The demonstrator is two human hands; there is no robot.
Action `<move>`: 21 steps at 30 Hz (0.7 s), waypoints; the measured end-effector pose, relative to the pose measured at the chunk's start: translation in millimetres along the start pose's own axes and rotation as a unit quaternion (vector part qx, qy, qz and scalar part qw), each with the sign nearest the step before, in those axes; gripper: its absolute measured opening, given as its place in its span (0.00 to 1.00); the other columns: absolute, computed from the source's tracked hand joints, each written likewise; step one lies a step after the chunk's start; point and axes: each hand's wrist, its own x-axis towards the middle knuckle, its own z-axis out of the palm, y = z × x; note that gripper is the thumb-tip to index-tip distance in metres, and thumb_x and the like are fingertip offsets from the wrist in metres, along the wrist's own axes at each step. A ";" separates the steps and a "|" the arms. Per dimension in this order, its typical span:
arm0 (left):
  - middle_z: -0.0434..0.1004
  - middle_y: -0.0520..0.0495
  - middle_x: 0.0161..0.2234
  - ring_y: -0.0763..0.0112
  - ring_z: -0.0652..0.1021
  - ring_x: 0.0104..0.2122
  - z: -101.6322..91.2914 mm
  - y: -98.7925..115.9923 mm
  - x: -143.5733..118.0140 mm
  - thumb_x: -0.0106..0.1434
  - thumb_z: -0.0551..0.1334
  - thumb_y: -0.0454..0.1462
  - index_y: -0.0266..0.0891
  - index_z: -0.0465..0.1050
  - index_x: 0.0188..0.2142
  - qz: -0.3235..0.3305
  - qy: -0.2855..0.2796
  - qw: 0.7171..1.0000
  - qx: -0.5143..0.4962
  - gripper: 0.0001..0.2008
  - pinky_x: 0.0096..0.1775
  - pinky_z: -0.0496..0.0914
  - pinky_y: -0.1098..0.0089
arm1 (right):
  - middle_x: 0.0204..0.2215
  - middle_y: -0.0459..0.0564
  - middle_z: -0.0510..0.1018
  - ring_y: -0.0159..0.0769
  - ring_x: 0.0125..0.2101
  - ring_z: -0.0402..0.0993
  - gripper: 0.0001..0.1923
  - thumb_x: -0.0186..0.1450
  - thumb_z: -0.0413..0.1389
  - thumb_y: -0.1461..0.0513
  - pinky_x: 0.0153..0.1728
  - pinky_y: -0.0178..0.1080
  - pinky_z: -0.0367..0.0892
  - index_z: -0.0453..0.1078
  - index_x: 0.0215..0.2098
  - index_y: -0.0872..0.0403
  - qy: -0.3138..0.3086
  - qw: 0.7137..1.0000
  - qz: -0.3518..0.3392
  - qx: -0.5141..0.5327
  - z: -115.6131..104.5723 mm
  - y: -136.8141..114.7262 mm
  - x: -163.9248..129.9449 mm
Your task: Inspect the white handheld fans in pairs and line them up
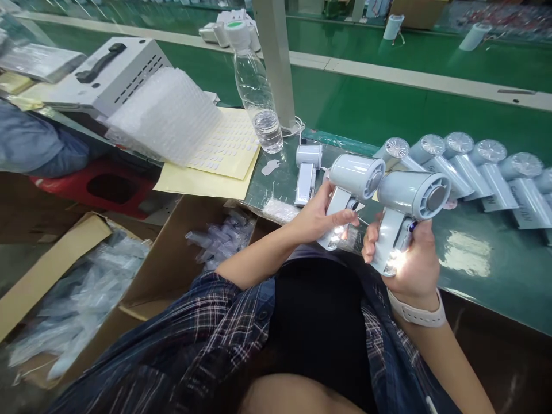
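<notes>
The left hand is gripping one handheld fan just left of the right hand, which is clasping another fan, handles pointing down.

The row of fans runs off the right edge, the last one cut. Lettering on their handles is too small to read. Glare at centre washes out both held handles' lower ends. Bagged parts in the carton, lower left, blur together.
</notes>
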 end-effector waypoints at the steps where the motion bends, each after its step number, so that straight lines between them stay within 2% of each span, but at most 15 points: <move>1: 0.80 0.49 0.34 0.68 0.78 0.22 0.1 -0.6 0.2 0.60 0.70 0.62 0.42 0.56 0.54 -0.006 -0.017 1.000 -0.014 0.38 0.28 0.72 0.67 | 0.24 0.47 0.75 0.35 0.19 0.70 0.33 0.65 0.57 0.32 0.17 0.36 0.67 0.77 0.40 0.52 0.006 1.000 0.006 0.001 1.0 0.0 0.0; 4: 0.80 0.50 0.31 0.68 0.78 0.20 -1.3 -2.4 -0.3 0.66 0.63 0.61 0.43 0.55 0.54 -0.017 -0.029 0.998 -0.062 0.32 0.24 0.71 0.68 | 0.24 0.48 0.76 0.35 0.19 0.71 0.34 0.66 0.56 0.32 0.17 0.36 0.69 0.78 0.40 0.53 0.027 0.999 0.018 0.006 4.2 -0.2 -0.3; 7: 0.82 0.49 0.32 0.66 0.79 0.20 -3.3 -4.1 -1.0 0.65 0.63 0.60 0.43 0.56 0.51 -0.022 -0.014 0.995 -0.093 0.30 0.25 0.71 0.68 | 0.25 0.48 0.77 0.35 0.20 0.71 0.31 0.66 0.58 0.35 0.16 0.36 0.70 0.78 0.41 0.54 0.026 0.999 0.033 0.024 7.4 -2.8 -2.7; 9: 0.83 0.49 0.32 0.65 0.80 0.21 -3.7 -5.9 -1.0 0.63 0.65 0.60 0.44 0.56 0.50 -0.031 -0.002 0.994 -0.106 0.31 0.25 0.72 0.67 | 0.27 0.48 0.78 0.35 0.22 0.73 0.26 0.68 0.60 0.40 0.17 0.36 0.72 0.79 0.42 0.53 0.013 0.997 0.054 0.052 9.1 -6.5 -6.8; 12: 0.84 0.48 0.34 0.62 0.82 0.24 -2.7 -10.5 -0.1 0.60 0.68 0.57 0.44 0.56 0.50 -0.057 0.020 0.990 -0.130 0.32 0.29 0.75 0.64 | 0.34 0.50 0.81 0.37 0.29 0.80 0.16 0.71 0.61 0.50 0.28 0.39 0.81 0.79 0.47 0.52 -0.013 0.993 0.082 0.086 11.0 -13.4 -16.8; 15: 0.84 0.49 0.34 0.61 0.83 0.26 -1.4 -16.6 0.7 0.58 0.71 0.54 0.43 0.55 0.48 -0.091 0.038 0.984 -0.151 0.31 0.31 0.77 0.62 | 0.40 0.52 0.83 0.39 0.36 0.83 0.14 0.73 0.60 0.54 0.40 0.42 0.84 0.80 0.51 0.52 -0.032 0.992 0.086 0.084 13.4 -19.2 -27.9; 18: 0.84 0.50 0.32 0.61 0.83 0.25 -1.5 -21.6 0.9 0.57 0.72 0.55 0.44 0.55 0.46 -0.106 0.040 0.982 -0.149 0.32 0.29 0.76 0.63 | 0.42 0.51 0.84 0.38 0.37 0.84 0.14 0.74 0.61 0.53 0.41 0.41 0.85 0.80 0.52 0.50 -0.045 0.993 0.078 0.079 16.8 -23.9 -35.3; 21: 0.84 0.51 0.33 0.61 0.83 0.25 -3.3 -23.6 0.6 0.57 0.73 0.56 0.44 0.55 0.45 -0.102 0.031 0.982 -0.154 0.33 0.28 0.77 0.63 | 0.43 0.50 0.84 0.37 0.36 0.84 0.13 0.73 0.62 0.52 0.40 0.40 0.85 0.81 0.50 0.49 -0.062 0.993 0.068 0.075 19.4 -28.1 -38.0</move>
